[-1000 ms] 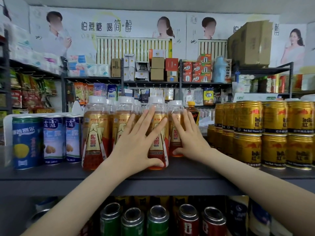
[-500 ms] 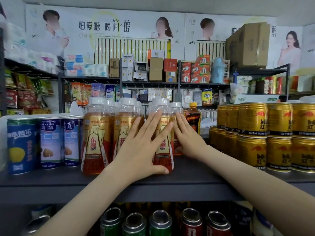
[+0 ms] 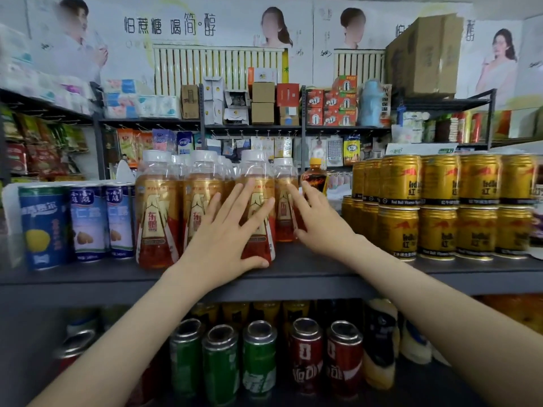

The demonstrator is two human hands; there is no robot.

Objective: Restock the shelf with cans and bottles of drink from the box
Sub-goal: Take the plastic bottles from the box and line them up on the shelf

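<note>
A second ago the right hand (image 3: 318, 221) lay across the front of the rightmost bottle (image 3: 283, 201). It has since shifted to that bottle's right flank, so the label now shows. The fingers are straight and touch the bottle's side without curling round it. The left hand (image 3: 226, 230) has stayed flat, fingers spread, pressed on the front of the neighbouring amber drink bottle (image 3: 258, 183), with the thumb low near its base.

Both bottles stand upright in a cluster of white-capped bottles at the middle of the grey shelf (image 3: 308, 274), near its front edge. The rightmost one sits a little farther back than the one under the left hand. Left of the cluster stand blue cans (image 3: 88, 221). To the right, gold Red Bull cans (image 3: 437, 207) are stacked two high. A small dark bottle with a yellow cap (image 3: 316, 177) stands behind the right hand. On the shelf below are green and red cans (image 3: 258, 356).
</note>
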